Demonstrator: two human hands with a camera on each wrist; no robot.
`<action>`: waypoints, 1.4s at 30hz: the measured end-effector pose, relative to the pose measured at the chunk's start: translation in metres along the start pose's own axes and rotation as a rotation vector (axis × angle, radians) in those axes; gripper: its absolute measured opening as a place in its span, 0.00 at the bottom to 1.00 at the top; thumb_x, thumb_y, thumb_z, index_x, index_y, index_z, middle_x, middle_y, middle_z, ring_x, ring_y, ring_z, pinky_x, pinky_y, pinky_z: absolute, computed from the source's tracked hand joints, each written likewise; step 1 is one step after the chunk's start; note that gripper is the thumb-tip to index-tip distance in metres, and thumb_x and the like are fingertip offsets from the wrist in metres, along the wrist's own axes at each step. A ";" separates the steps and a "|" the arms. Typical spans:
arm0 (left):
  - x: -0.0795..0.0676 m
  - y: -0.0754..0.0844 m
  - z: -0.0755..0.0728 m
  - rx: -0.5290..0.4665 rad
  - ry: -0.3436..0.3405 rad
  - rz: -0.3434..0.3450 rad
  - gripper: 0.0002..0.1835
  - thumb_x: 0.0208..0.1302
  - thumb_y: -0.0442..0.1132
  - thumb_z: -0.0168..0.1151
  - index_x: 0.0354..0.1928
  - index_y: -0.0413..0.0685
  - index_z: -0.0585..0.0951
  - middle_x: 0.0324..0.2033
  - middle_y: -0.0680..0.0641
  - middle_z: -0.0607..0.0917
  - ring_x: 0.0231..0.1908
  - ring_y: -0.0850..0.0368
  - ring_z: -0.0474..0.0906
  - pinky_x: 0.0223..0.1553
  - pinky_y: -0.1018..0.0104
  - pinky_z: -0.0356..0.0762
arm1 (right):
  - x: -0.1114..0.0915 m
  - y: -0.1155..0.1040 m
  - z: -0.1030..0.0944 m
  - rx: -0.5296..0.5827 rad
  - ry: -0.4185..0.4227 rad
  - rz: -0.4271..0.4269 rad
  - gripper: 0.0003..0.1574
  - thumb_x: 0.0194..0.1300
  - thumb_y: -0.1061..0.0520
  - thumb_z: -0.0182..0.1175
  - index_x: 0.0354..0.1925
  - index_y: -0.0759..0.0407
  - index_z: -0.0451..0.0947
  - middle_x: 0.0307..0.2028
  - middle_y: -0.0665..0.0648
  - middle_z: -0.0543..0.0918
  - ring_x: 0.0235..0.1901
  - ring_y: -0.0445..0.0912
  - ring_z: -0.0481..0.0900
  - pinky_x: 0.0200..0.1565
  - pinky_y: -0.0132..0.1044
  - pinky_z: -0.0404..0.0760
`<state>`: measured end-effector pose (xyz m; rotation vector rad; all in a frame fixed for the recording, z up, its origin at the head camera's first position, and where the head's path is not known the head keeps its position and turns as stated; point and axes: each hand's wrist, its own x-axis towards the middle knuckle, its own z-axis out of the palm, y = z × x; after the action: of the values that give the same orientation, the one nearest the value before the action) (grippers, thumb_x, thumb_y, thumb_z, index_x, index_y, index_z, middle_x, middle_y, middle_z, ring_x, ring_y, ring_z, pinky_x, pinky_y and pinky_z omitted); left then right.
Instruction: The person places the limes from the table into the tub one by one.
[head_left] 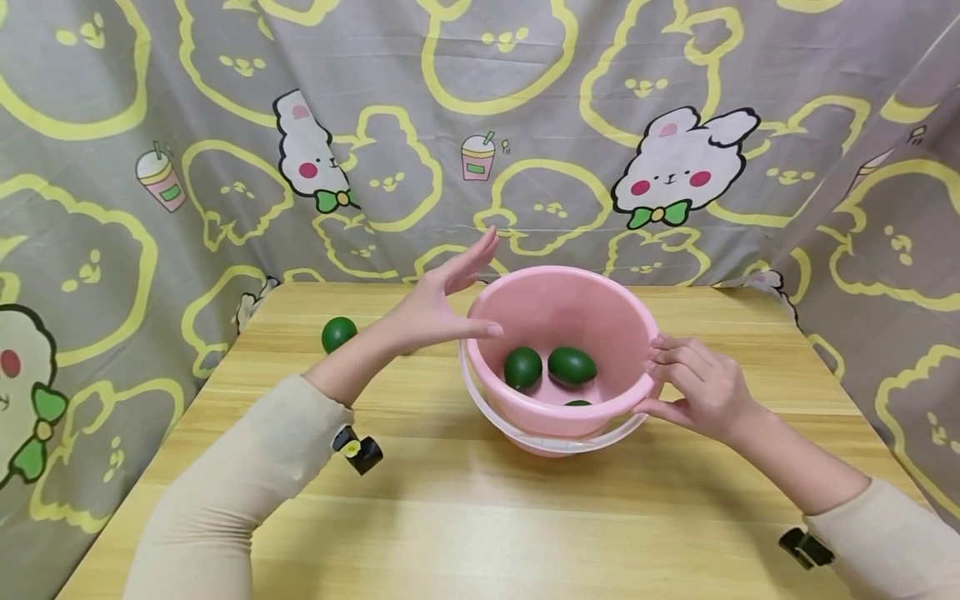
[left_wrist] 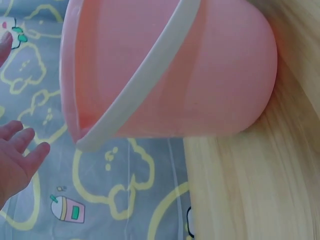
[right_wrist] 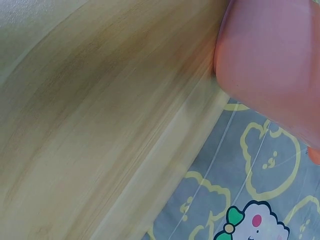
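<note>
Left hand (head_left: 442, 308): fingers spread beside bucket (head_left: 562, 312) | Right hand (head_left: 708, 387): your fingers pinch its rim (head_left: 558, 411) | Hold level, lest green fruits (head_left: 572, 367) roll

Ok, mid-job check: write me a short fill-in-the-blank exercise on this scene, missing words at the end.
1. The right hand holds the pink plastic bucket by its ____.
2. In the head view, ____ dark-green rounded objects show, at least partly, inside the bucket.
3. The bucket's curved plastic handle is coloured ____.
4. In the head view, another dark-green rounded object appears to the ____ of the bucket.

Missing words: rim; three; white; left.
</note>
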<state>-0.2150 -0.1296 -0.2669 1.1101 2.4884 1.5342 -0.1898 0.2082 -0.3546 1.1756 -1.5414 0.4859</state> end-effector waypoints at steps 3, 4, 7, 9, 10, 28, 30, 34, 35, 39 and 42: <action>-0.001 -0.001 -0.004 0.015 0.008 0.003 0.56 0.48 0.43 0.75 0.74 0.67 0.48 0.72 0.61 0.55 0.70 0.69 0.51 0.68 0.58 0.57 | 0.000 0.001 0.000 0.000 0.003 0.001 0.35 0.63 0.34 0.56 0.22 0.65 0.76 0.22 0.61 0.82 0.27 0.56 0.80 0.25 0.46 0.77; -0.002 -0.001 -0.005 0.020 0.010 0.005 0.57 0.48 0.43 0.75 0.74 0.67 0.47 0.72 0.61 0.54 0.70 0.69 0.51 0.68 0.58 0.57 | -0.001 0.001 0.000 -0.001 0.004 0.001 0.36 0.63 0.34 0.56 0.22 0.65 0.76 0.22 0.61 0.82 0.27 0.56 0.80 0.25 0.46 0.77; -0.003 -0.002 -0.008 0.023 0.017 0.003 0.60 0.47 0.44 0.76 0.74 0.68 0.43 0.72 0.60 0.53 0.70 0.68 0.51 0.68 0.60 0.56 | -0.001 0.001 0.000 -0.002 0.002 0.004 0.36 0.63 0.34 0.56 0.22 0.65 0.76 0.23 0.61 0.82 0.27 0.56 0.80 0.26 0.46 0.77; -0.004 -0.003 -0.011 0.021 0.023 -0.002 0.61 0.47 0.44 0.76 0.74 0.69 0.41 0.72 0.59 0.53 0.70 0.66 0.52 0.69 0.59 0.55 | -0.001 0.001 -0.001 -0.003 0.001 0.006 0.36 0.63 0.34 0.56 0.22 0.65 0.76 0.23 0.61 0.82 0.27 0.56 0.80 0.26 0.45 0.77; -0.004 -0.005 -0.012 0.017 0.026 -0.006 0.62 0.47 0.44 0.76 0.74 0.69 0.40 0.72 0.59 0.53 0.70 0.66 0.52 0.69 0.59 0.55 | -0.001 0.001 -0.001 -0.003 0.000 0.006 0.36 0.63 0.34 0.56 0.22 0.65 0.76 0.23 0.61 0.82 0.27 0.56 0.80 0.26 0.45 0.77; -0.014 -0.020 -0.025 -0.013 0.141 0.012 0.57 0.50 0.44 0.74 0.74 0.69 0.45 0.72 0.62 0.54 0.70 0.66 0.52 0.69 0.59 0.53 | -0.001 0.000 0.000 0.003 -0.001 0.002 0.36 0.63 0.34 0.55 0.21 0.65 0.76 0.22 0.62 0.82 0.27 0.56 0.80 0.26 0.46 0.77; -0.014 -0.022 -0.026 -0.013 0.149 0.020 0.56 0.50 0.45 0.74 0.74 0.69 0.45 0.72 0.62 0.54 0.70 0.65 0.52 0.70 0.57 0.53 | -0.001 0.000 0.000 0.002 -0.004 0.004 0.36 0.63 0.34 0.55 0.21 0.65 0.76 0.22 0.61 0.82 0.27 0.56 0.80 0.26 0.46 0.77; -0.015 -0.027 -0.029 0.001 0.167 0.022 0.57 0.50 0.41 0.74 0.74 0.67 0.45 0.72 0.60 0.53 0.71 0.63 0.51 0.70 0.56 0.52 | -0.001 -0.001 0.000 0.001 -0.001 0.005 0.35 0.63 0.34 0.56 0.21 0.65 0.75 0.22 0.61 0.82 0.27 0.56 0.80 0.27 0.45 0.78; -0.015 -0.028 -0.029 0.005 0.172 0.016 0.57 0.50 0.39 0.73 0.74 0.66 0.44 0.73 0.59 0.52 0.71 0.62 0.51 0.70 0.56 0.52 | -0.001 -0.001 0.000 0.000 -0.001 0.005 0.36 0.63 0.34 0.56 0.21 0.65 0.75 0.22 0.61 0.82 0.27 0.56 0.80 0.27 0.45 0.77; -0.016 -0.028 -0.032 0.018 0.201 -0.025 0.58 0.50 0.33 0.73 0.75 0.60 0.43 0.73 0.55 0.51 0.71 0.59 0.50 0.70 0.58 0.51 | 0.000 -0.001 0.000 0.000 0.001 0.003 0.36 0.62 0.34 0.56 0.21 0.65 0.75 0.22 0.61 0.82 0.27 0.56 0.80 0.27 0.45 0.78; -0.018 -0.020 -0.033 0.021 0.213 -0.047 0.58 0.50 0.33 0.73 0.75 0.55 0.43 0.74 0.51 0.50 0.72 0.57 0.49 0.70 0.55 0.51 | 0.000 -0.001 0.000 0.000 0.001 0.001 0.36 0.62 0.34 0.56 0.21 0.65 0.75 0.22 0.61 0.82 0.26 0.56 0.80 0.27 0.45 0.78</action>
<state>-0.2249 -0.1709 -0.2719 0.9275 2.6479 1.6999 -0.1893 0.2080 -0.3545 1.1748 -1.5413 0.4870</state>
